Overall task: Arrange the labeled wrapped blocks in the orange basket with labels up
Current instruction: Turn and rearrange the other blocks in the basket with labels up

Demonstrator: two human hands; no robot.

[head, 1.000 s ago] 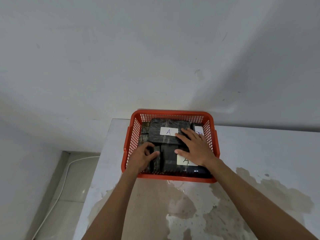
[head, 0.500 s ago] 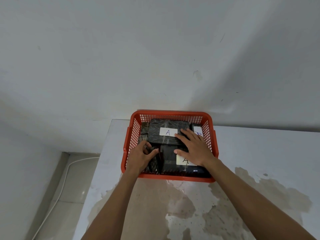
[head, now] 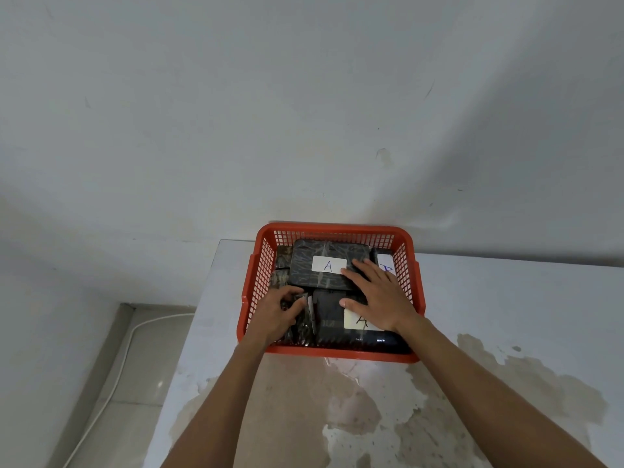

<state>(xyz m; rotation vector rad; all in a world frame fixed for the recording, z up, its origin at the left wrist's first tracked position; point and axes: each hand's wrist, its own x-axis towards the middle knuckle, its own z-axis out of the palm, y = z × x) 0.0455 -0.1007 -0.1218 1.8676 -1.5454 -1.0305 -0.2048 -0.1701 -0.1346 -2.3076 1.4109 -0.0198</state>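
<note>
The orange basket (head: 332, 231) stands in the middle of the frame, on the far end of a pale counter (head: 506, 298) and close to the grey wall (head: 304, 96). Inside it lie several blocks wrapped in dark shiny film. The upper block (head: 304, 268) lies flat with a white label (head: 329, 265) on top, and the letter A is written on it in blue. The lower block (head: 329, 319) also shows a white label with an A (head: 359, 320), half covered by the right hand (head: 380, 298). At the upper right corner of the basket a third label (head: 386, 265) is seen only in part. The right hand rests flat over the two A blocks, its fingers (head: 361, 268) spread open and holding nothing. The left hand (head: 275, 315) is at the lower left of the basket, and its fingers (head: 290, 292) are closed around a narrow block (head: 302, 319) that stands on its edge, with no label turned up. Two more wrapped pieces (head: 282, 268) sit against the left wall of the basket. The counter has brown stains (head: 304, 400) in the lower part of the frame. At the lower left, a white cable (head: 111, 383) runs over the tiled floor (head: 141, 366).
</note>
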